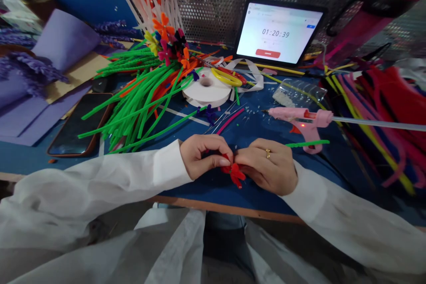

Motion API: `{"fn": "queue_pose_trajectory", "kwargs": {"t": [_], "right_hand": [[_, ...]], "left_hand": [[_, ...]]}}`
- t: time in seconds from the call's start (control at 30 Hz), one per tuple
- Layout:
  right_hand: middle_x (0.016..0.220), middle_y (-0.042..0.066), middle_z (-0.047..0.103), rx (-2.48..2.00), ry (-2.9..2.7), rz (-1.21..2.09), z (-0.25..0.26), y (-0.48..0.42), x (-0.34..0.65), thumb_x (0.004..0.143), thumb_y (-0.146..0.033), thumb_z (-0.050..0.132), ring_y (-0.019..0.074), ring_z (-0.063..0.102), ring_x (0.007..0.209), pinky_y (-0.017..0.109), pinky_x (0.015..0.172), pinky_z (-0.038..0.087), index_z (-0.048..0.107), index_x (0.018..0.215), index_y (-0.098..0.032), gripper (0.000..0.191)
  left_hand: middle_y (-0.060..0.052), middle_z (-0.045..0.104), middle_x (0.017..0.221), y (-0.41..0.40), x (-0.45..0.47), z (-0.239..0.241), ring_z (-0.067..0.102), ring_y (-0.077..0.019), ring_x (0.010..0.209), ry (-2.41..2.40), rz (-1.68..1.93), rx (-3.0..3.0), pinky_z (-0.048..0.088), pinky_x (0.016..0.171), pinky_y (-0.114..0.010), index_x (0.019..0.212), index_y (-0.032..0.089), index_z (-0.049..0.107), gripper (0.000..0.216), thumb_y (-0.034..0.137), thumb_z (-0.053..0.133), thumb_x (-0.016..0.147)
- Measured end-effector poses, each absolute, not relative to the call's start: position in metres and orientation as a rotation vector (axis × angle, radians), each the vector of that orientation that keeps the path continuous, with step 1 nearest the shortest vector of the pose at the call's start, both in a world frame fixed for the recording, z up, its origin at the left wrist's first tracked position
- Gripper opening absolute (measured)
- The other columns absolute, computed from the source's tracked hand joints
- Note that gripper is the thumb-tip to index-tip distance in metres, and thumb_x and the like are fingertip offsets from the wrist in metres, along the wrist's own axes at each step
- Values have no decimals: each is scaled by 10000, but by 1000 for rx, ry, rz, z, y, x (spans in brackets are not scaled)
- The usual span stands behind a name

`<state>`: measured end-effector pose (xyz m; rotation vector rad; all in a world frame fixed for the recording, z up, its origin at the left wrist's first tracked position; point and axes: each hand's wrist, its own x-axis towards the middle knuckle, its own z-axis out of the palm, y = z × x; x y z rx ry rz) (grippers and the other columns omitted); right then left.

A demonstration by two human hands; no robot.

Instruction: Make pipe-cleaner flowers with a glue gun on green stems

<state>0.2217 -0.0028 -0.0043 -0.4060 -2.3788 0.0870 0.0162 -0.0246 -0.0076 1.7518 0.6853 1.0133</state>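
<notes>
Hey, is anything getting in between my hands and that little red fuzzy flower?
Nothing visible is. Your left hand pinches the red fuzzy flower directly, and your right hand is close up beside it, its fingertips mostly hidden. The pink glue gun lies farther back, not in between.

Flower between fingers; glue gun right, phone left, tablet behind.

my little craft workshop spot, pink glue gun, fuzzy green stems everywhere, ribbon roll, what's probably perforated metal behind
</notes>
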Motion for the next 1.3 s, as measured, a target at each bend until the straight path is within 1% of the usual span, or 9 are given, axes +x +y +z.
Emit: {"fn": "queue_pose_trajectory", "kwargs": {"t": [0.07, 0.17, 0.37, 0.53, 0.63, 0.77, 0.97, 1.2, 1.3], "right_hand": [[780, 0, 713, -384, -2386, 80, -3, -3, 220, 898, -217, 512, 126, 538, 638, 253, 613, 427, 599, 850, -196, 102], [755, -14, 705, -365, -2410, 75, -5, -3, 220, 880, -137, 488, 126, 540, 656, 258, 625, 436, 594, 834, -205, 134], [705, -34, 684, -381, -2422, 74, -9, -4, 221, 846, -86, 488, 129, 523, 660, 262, 634, 442, 585, 802, -209, 163], [660, -6, 665, -374, -2365, 105, -5, -2, 220, 878, -184, 524, 130, 524, 624, 243, 609, 445, 583, 809, -189, 91], [660, 17, 651, -399, -2361, 159, -4, 0, 220, 901, -244, 512, 133, 519, 606, 241, 589, 433, 582, 859, -173, 108], [655, 30, 615, -449, -2372, 239, -7, 0, 221, 923, -307, 464, 141, 494, 599, 251, 564, 404, 579, 889, -164, 186], [659, 27, 581, -561, -2406, 374, -7, 0, 220, 958, -431, 336, 135, 497, 616, 244, 577, 392, 573, 846, -174, 367], [667, 21, 570, -562, -2383, 455, -4, 0, 221, 956, -420, 358, 132, 494, 632, 242, 584, 386, 587, 938, -176, 335], [679, 22, 571, -547, -2375, 505, -4, 1, 221, 950, -393, 386, 130, 484, 638, 247, 594, 388, 583, 893, -180, 295]], "left_hand": [[-51, 638, 724, -24, 16, -8, 574, -120, 700, 687, 1008, 1772, 460, 709, -237, 748, 128, 650, 136, 216, 592, 833], [-57, 645, 718, -23, 17, -10, 573, -131, 711, 680, 999, 1808, 460, 726, -254, 744, 130, 650, 139, 219, 589, 832], [-54, 644, 712, -23, 17, -11, 571, -121, 705, 661, 995, 1829, 454, 714, -238, 756, 121, 650, 138, 208, 581, 837], [-50, 644, 730, -25, 17, -12, 582, -114, 684, 728, 1002, 1669, 456, 668, -226, 786, 113, 648, 155, 258, 611, 825], [-39, 636, 729, -24, 17, -15, 592, -110, 660, 746, 994, 1466, 467, 638, -221, 848, 111, 622, 198, 302, 651, 801], [2, 593, 716, -22, 18, -19, 582, -81, 651, 725, 1039, 1273, 463, 634, -190, 930, 125, 556, 299, 272, 729, 736], [7, 560, 708, -18, 16, -23, 542, -56, 630, 690, 991, 1236, 432, 616, -171, 825, 105, 562, 272, 300, 730, 739], [-8, 588, 727, -15, 16, -29, 566, -67, 635, 670, 994, 1190, 464, 628, -188, 853, 102, 570, 310, 337, 733, 732], [-5, 589, 711, -16, 17, -29, 571, -65, 627, 668, 999, 1174, 468, 624, -184, 839, 102, 562, 313, 328, 744, 721]]}}
